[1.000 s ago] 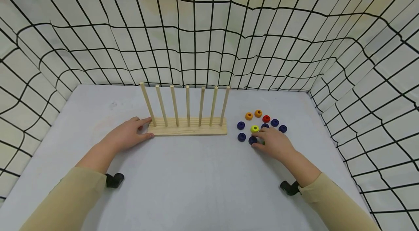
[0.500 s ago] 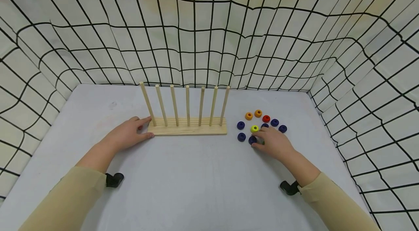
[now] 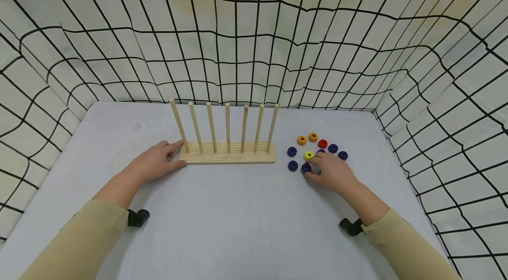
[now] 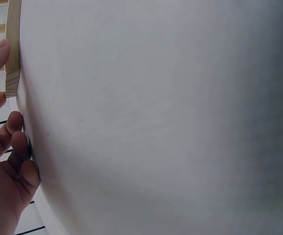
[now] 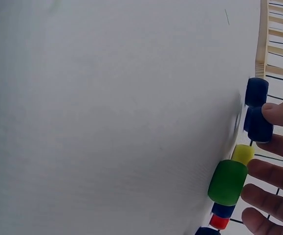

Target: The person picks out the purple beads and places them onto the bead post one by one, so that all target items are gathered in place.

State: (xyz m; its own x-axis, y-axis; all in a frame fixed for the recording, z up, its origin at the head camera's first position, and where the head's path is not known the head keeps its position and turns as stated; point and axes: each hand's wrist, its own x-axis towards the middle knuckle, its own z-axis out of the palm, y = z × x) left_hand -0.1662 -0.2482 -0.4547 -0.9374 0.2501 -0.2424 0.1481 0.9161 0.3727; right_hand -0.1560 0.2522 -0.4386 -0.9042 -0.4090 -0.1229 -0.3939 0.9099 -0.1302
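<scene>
My left hand [image 3: 152, 165] pinches the left end of a wooden peg rack [image 3: 228, 158] between thumb and forefinger. Its several upright pegs carry no beads. To the right of the rack, my right hand [image 3: 332, 172] holds a dark blue bead [image 5: 260, 125] with thumb on one side and forefinger on the other. The bead appears to rest on the table. Just beyond these fingertips lies a yellow bead [image 3: 308, 155]. A green bead [image 5: 228, 182] sits by the other fingers in the right wrist view; from the head the hand mostly covers it.
Around the right hand lie more dark blue beads [image 3: 292, 166], two orange beads [image 3: 313, 137] and a red bead [image 3: 323, 143]. A white table [image 3: 238, 222] bears everything. White walls behind a black grid net [image 3: 236, 36] enclose its back and sides.
</scene>
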